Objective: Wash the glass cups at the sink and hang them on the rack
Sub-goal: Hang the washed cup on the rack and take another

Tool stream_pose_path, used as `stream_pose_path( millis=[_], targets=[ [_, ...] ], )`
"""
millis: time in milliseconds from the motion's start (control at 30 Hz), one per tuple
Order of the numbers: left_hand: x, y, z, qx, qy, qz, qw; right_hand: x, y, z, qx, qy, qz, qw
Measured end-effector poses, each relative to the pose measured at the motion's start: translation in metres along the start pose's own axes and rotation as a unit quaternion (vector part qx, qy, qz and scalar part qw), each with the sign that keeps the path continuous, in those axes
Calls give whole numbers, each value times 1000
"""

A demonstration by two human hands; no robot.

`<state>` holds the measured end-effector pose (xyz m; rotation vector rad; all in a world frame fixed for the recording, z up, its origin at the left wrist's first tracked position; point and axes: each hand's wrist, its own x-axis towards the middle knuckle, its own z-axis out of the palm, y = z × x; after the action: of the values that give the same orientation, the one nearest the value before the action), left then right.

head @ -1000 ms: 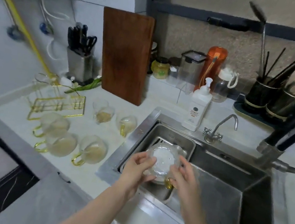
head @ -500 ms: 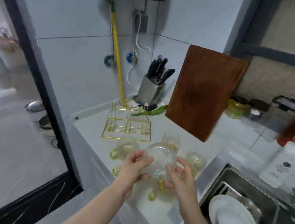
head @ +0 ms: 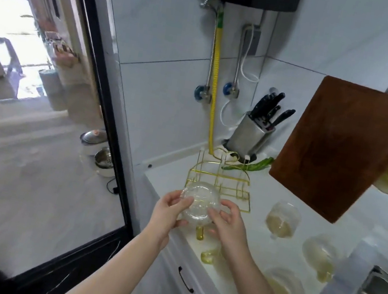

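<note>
One white counter [head: 262,209], tiled walls [head: 169,40]

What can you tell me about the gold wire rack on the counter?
The gold wire rack is made of thin shiny yellow wire bent into arches, upright pegs and a flat frame at the bottom. It stands on the white counter near the corner, in front of the knife block, with a green pepper behind it. No cup hangs on it. The glass cup, held in both hands, overlaps its front.

Your hands [head: 202,215] hold a cup [head: 199,205] between them, just before the rack [head: 223,180] on the desk [head: 270,193]; other cups [head: 282,220] lie to its right, the knife block [head: 251,133] behind.
</note>
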<state>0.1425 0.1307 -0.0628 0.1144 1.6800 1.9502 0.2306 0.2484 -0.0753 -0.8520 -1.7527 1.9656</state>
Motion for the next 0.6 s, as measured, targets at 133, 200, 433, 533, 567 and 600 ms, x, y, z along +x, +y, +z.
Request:
stream_pose_path(
  millis=[133, 200, 433, 533, 567, 600],
  targets=[
    [23, 2, -8, -3, 28, 5, 1000, 28, 2, 12, -23, -14, 4, 1000],
    [35, 3, -10, -5, 45, 0, 999, 44, 4, 17, -30, -23, 12, 999],
    [88, 0, -7, 4, 80, -13, 997, 106, 14, 20, -68, -33, 14, 997],
    [104, -3, -5, 2, 77, -25, 997, 123, 20, 20, -74, -41, 23, 996],
    [109, -4, -5, 6, 76, -30, 997, 126, 23, 20, -72, -43, 25, 996],
    [115, -5, -6, 11, 73, -33, 997, 130, 25, 21, -74, -43, 29, 996]
  ],
)
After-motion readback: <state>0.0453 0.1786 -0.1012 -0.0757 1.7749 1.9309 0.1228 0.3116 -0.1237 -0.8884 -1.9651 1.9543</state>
